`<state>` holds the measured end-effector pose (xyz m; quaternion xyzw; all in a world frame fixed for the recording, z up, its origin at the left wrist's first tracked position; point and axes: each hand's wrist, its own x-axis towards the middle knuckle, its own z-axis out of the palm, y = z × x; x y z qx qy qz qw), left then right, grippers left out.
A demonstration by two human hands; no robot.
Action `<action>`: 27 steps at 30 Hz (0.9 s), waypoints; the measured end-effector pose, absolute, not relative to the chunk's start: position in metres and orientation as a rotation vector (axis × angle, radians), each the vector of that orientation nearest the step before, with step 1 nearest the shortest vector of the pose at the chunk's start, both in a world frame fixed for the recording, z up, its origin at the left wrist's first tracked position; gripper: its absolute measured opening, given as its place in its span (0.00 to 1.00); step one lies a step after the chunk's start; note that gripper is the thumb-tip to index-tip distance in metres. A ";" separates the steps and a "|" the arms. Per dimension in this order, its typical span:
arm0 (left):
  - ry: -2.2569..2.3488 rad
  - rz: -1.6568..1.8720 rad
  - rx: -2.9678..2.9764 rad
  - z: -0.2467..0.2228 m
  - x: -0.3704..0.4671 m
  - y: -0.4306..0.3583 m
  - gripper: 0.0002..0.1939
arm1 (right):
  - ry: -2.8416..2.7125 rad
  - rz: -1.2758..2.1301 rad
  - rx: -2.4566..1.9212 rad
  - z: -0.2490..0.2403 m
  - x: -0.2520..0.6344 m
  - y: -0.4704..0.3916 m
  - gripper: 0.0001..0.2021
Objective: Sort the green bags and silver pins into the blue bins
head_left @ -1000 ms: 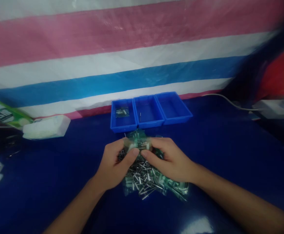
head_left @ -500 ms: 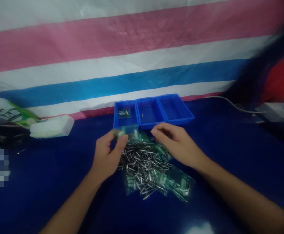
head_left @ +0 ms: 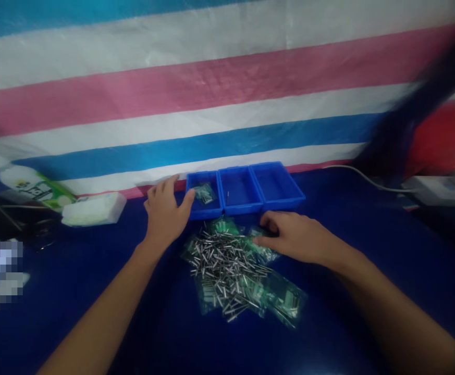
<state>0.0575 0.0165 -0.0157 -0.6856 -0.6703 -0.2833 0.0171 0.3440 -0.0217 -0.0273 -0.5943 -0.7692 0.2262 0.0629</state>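
Centre: left hand (head_left: 167,211), fingers spread, apparently depositing a clear plastic packet (head_left: 205,194) in a blue rectangular tray (head_left: 206,214); right hand (head_left: 295,237), half-curled, thumb apart from fingers, should pinch another.

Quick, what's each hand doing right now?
Left hand: open, apparently empty, at the left blue tray.
Right hand: curled by a plastic bag; can't tell if gripping.

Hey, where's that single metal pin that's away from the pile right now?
In the head view, the pin is inside the middle blue tray, near its left wall, just beyond the pile.
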 end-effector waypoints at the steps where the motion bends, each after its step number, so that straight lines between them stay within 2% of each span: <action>1: -2.003 -0.831 -2.208 -0.016 0.058 0.014 0.25 | -2.347 0.713 -1.784 -0.027 0.345 -0.022 0.27; 4: -1.766 -0.602 -2.449 -0.015 0.062 0.012 0.17 | -2.396 0.764 -1.716 -0.028 0.347 -0.022 0.24; 8: -1.606 -0.276 -2.655 -0.012 0.065 0.026 0.21 | -2.398 0.777 -1.679 -0.030 0.347 -0.020 0.18; 12: -1.603 -0.041 -2.748 -0.009 0.064 0.038 0.24 | -2.356 0.768 -1.671 -0.031 0.346 -0.019 0.17; 22: -1.510 -0.115 -2.745 -0.012 0.065 0.032 0.25 | -2.291 0.680 -1.752 -0.029 0.345 -0.017 0.18; 27: -1.534 -0.063 -2.752 -0.013 0.065 0.031 0.29 | -2.301 0.653 -1.741 -0.030 0.344 -0.018 0.17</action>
